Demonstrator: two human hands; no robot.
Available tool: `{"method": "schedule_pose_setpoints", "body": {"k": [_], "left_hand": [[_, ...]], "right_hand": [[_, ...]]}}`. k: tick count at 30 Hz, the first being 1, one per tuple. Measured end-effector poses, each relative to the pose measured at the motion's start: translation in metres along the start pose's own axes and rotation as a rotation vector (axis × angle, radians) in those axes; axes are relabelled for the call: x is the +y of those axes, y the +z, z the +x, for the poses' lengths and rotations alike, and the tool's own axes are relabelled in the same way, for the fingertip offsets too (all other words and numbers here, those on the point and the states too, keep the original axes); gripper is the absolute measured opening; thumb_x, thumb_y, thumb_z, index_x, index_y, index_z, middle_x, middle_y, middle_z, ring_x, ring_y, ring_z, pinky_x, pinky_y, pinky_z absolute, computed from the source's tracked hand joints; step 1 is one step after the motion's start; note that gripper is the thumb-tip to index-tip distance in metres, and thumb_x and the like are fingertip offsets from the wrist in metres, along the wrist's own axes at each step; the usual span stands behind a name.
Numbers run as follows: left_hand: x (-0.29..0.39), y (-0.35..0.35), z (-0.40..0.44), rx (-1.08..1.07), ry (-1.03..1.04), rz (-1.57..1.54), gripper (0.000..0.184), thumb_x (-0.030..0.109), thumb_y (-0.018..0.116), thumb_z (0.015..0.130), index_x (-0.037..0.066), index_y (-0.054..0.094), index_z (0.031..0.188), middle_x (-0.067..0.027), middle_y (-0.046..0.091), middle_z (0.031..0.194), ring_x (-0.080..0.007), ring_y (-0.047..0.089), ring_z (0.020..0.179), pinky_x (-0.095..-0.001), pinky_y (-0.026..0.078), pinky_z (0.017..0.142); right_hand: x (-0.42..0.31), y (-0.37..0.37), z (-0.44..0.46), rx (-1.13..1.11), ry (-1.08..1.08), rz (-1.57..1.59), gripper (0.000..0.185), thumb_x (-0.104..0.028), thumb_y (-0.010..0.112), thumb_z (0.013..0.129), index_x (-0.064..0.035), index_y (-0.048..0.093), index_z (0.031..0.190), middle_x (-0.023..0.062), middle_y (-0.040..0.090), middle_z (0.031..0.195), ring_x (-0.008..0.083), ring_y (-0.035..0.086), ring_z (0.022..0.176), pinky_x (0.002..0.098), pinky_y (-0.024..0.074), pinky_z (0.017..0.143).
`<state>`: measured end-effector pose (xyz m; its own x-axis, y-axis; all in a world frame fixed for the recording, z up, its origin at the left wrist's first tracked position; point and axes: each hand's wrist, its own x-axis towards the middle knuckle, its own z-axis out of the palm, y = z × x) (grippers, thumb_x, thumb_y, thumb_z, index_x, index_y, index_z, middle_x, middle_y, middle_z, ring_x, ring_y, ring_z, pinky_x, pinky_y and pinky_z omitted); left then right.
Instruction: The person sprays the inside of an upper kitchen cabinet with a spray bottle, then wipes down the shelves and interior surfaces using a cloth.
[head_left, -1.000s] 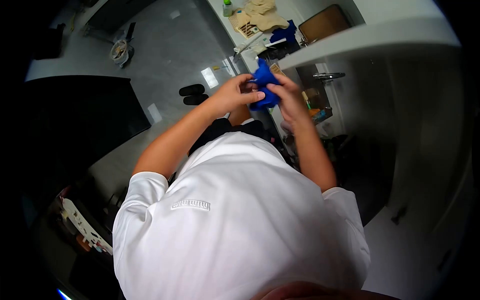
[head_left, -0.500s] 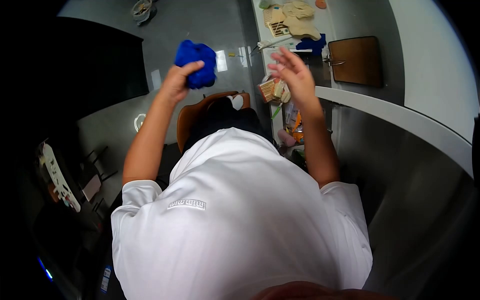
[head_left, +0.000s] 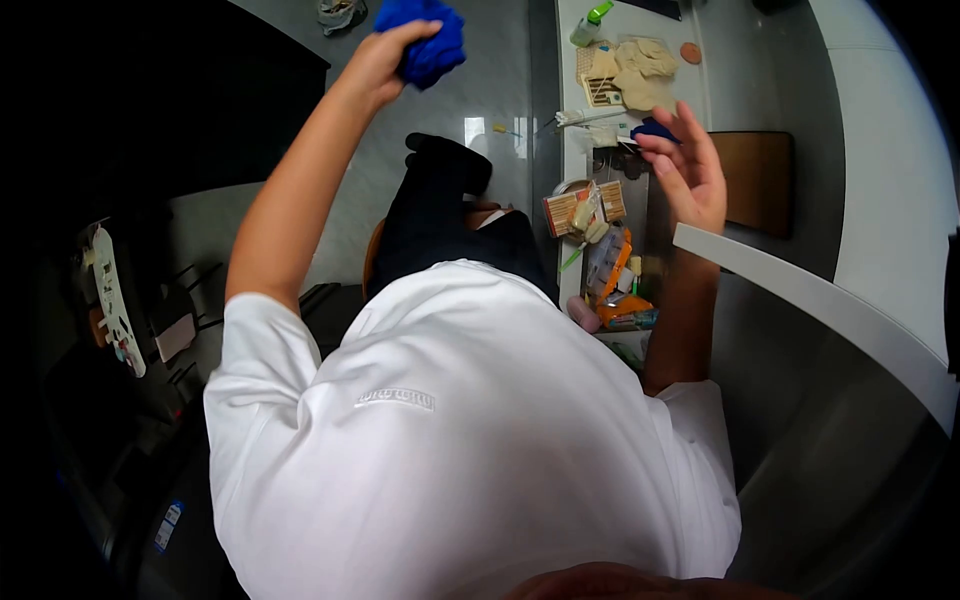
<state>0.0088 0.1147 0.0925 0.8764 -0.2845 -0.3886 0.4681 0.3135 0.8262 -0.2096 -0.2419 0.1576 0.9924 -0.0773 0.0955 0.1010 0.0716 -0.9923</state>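
Note:
A crumpled bright blue cloth (head_left: pixel 432 45) is gripped in my left hand (head_left: pixel 383 62), held out over the grey floor at the top of the view. The thumb presses on its near side; the other fingers are hidden. My right hand (head_left: pixel 697 180) has nothing in it, its fingers spread and slightly bent above the right side of the desk. Behind those fingertips lies a dark blue cloth (head_left: pixel 652 130), partly covered. Beige gloves (head_left: pixel 643 75) rest farther up the desk.
On the white desk (head_left: pixel 572 95) stand a green-topped bottle (head_left: pixel 590 25) and a bundle of wooden sticks (head_left: pixel 565 212). An open drawer holds orange packets (head_left: pixel 622 300). A white panel edge (head_left: pixel 800 275) crosses near my right forearm. A brown board (head_left: pixel 757 185) leans beyond it.
My left hand has moved up and away with the blue cloth. My right hand has shifted right. My legs have moved, and more of the open drawer shows.

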Motion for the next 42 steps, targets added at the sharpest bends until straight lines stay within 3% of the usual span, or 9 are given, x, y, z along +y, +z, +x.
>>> {"method": "schedule_pose_setpoints", "body": {"k": [2,9,15,19,21,24,29,37,42], "left_hand": [[0.012,0.024,0.049,-0.149,-0.039,-0.121,0.018,0.017,0.073,0.094,-0.001,0.067,0.097,-0.0116,0.071,0.082,-0.025,0.068,0.066,-0.0427,0.06,0.069],[0.093,0.103,0.213,-0.303,-0.179,0.016,0.015,0.012,0.068,0.094,0.003,0.068,0.105,-0.0142,0.077,0.096,-0.0291,0.077,0.084,-0.0447,0.065,0.084],[0.17,0.108,0.299,-0.348,-0.188,0.45,0.026,0.016,0.072,0.091,0.0,0.071,0.112,-0.0142,0.079,0.106,-0.0296,0.077,0.094,-0.0471,0.061,0.096],[0.133,0.034,0.276,-0.516,-0.105,0.724,0.061,0.024,0.081,0.088,0.006,0.058,0.141,-0.0114,0.073,0.124,-0.0261,0.072,0.111,-0.0439,0.057,0.104],[0.094,-0.017,0.281,-0.605,-0.21,0.619,0.06,0.021,0.079,0.088,0.005,0.058,0.142,-0.013,0.071,0.128,-0.0282,0.071,0.112,-0.0455,0.057,0.101],[0.021,-0.118,0.312,-0.606,-0.186,0.448,0.056,0.018,0.074,0.091,0.004,0.056,0.142,-0.0161,0.07,0.127,-0.0303,0.071,0.11,-0.0449,0.059,0.095],[-0.042,-0.24,0.348,-0.527,-0.343,0.269,0.052,0.014,0.069,0.092,0.003,0.052,0.14,-0.0172,0.068,0.12,-0.0289,0.069,0.1,-0.0398,0.058,0.078],[-0.026,-0.207,0.419,-0.591,-0.345,0.196,0.04,0.012,0.067,0.095,0.001,0.059,0.133,-0.0163,0.072,0.117,-0.0263,0.072,0.092,-0.0385,0.058,0.07],[-0.062,-0.219,0.422,-0.627,-0.462,0.128,0.038,0.011,0.067,0.096,0.0,0.06,0.132,-0.016,0.072,0.117,-0.0252,0.073,0.093,-0.0388,0.06,0.076]], "right_hand": [[-0.006,-0.009,0.0,-0.007,-0.056,-0.055,0.067,0.003,0.064,0.099,0.001,0.037,0.16,0.0201,0.052,0.153,0.0211,0.063,0.123,0.0339,0.0492,0.107],[-0.021,-0.043,-0.015,0.1,-0.123,-0.319,0.076,-0.015,0.072,0.096,0.0007,0.037,0.161,0.0199,0.053,0.154,0.0216,0.062,0.123,0.0389,0.0432,0.113],[-0.013,-0.059,-0.03,0.141,-0.064,-0.606,0.079,-0.015,0.073,0.094,-0.0021,0.037,0.162,0.0177,0.055,0.153,0.021,0.063,0.122,0.0377,0.0466,0.109],[0.074,-0.035,-0.033,0.466,-0.081,-0.844,0.076,-0.012,0.073,0.092,-0.0054,0.042,0.161,0.015,0.057,0.152,0.0191,0.062,0.119,0.0373,0.0485,0.106],[0.161,0.005,-0.031,0.774,-0.138,-0.903,0.075,-0.009,0.072,0.091,-0.007,0.044,0.16,0.0123,0.058,0.151,0.0181,0.062,0.117,0.0365,0.0487,0.105],[0.309,0.064,0.015,1.064,-0.2,-0.479,0.073,-0.002,0.07,0.094,-0.0054,0.041,0.161,0.0129,0.055,0.151,0.0147,0.064,0.111,0.0282,0.0535,0.091],[0.422,0.095,0.051,1.11,-0.003,-0.215,0.072,-0.004,0.07,0.099,-0.0008,0.036,0.161,0.0155,0.053,0.152,0.0134,0.068,0.103,0.0278,0.0543,0.09],[0.258,0.091,0.036,1.32,-0.05,-0.574,0.063,-0.021,0.068,0.103,-0.0024,0.043,0.158,0.0156,0.057,0.149,0.0171,0.068,0.107,0.03,0.0536,0.09],[0.269,0.116,-0.002,1.557,-0.046,-0.465,0.057,-0.02,0.068,0.103,-0.0024,0.048,0.154,0.0134,0.062,0.143,0.0169,0.069,0.106,0.03,0.0535,0.09]]}}
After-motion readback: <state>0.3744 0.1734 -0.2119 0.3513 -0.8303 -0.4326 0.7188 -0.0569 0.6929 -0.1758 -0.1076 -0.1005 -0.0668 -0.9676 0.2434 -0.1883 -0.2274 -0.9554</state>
